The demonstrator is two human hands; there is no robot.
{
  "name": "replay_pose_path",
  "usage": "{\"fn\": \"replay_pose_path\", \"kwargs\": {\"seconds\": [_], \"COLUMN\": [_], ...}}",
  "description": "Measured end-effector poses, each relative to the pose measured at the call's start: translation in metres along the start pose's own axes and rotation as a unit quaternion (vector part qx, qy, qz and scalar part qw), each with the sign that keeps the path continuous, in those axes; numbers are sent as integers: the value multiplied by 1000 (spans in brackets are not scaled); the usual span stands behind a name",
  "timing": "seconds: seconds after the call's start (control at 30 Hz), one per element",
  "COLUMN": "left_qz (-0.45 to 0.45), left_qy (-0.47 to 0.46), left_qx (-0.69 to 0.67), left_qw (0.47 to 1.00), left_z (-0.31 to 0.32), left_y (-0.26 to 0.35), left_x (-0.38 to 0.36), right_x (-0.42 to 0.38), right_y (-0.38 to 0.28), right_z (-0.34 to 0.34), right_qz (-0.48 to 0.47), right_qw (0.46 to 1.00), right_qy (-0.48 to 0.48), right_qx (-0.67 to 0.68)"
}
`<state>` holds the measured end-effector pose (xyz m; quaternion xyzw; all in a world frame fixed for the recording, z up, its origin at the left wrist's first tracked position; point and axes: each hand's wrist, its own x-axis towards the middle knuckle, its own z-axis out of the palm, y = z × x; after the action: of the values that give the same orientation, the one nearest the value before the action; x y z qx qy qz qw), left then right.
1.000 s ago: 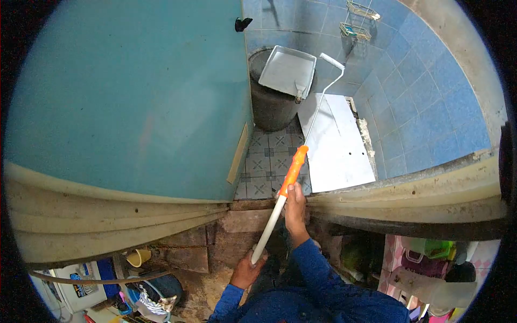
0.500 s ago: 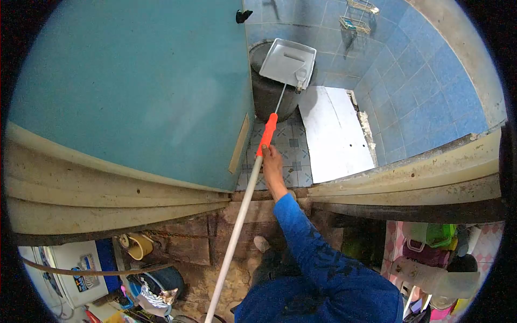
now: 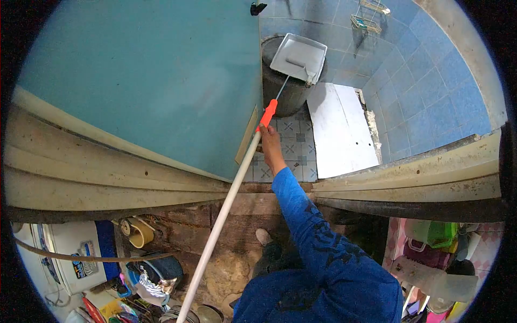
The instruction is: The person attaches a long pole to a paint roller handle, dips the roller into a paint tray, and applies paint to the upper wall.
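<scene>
My right hand (image 3: 272, 144), in a blue sleeve, is closed round a paint roller's long white pole (image 3: 223, 212), just where it meets the orange handle (image 3: 267, 115). A thin metal rod (image 3: 283, 86) runs from the handle to the near rim of a white paint tray (image 3: 291, 47). Inside the tray shows a grey roller shape (image 3: 295, 63), with a small light object at the near right corner. The tray rests on a dark round drum (image 3: 285, 99). My left hand is out of view, and the pole's lower end leaves the bottom of the picture.
A teal door (image 3: 140, 81) stands on the left of the doorway. A white board (image 3: 344, 134) lies beside the blue tiled wall (image 3: 431, 102), where a wire rack (image 3: 366, 22) hangs. Below left are a yellow pail (image 3: 141, 235) and a tub (image 3: 167, 266); green baskets (image 3: 436, 235) lie right.
My right hand has moved slightly up and left in view, and the pole's lower end has swung left. The tray, drum and board appear shifted a little right as the view turned.
</scene>
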<state>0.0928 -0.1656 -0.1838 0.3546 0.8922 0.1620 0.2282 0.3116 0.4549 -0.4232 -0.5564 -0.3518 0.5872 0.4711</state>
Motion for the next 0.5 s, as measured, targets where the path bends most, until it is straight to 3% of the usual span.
{"fn": "replay_pose_path", "kwargs": {"seconds": [0.07,0.13,0.2,0.33,0.43,0.5], "left_qz": [-103,-78,47,13,-49,-16], "left_qy": [31,37,-5,-33,-85,-87], "left_qx": [-185,-152,11,77,129,115], "left_qw": [977,985,999,996,987,989], "left_z": [-11,-19,-25,-29,-29,-22], "left_y": [36,49,54,102,148,161], "left_x": [8,9,10,16,21,27], "right_x": [-18,-35,-55,-72,-46,-27], "right_y": [-19,-22,-26,-30,-24,-25], "right_z": [2,7,11,19,16,10], "right_qz": [38,34,30,56,-8,-15], "right_qw": [998,996,993,986,990,994], "right_qy": [-31,-53,-73,-79,-56,-43], "right_qx": [46,70,92,137,126,98]}}
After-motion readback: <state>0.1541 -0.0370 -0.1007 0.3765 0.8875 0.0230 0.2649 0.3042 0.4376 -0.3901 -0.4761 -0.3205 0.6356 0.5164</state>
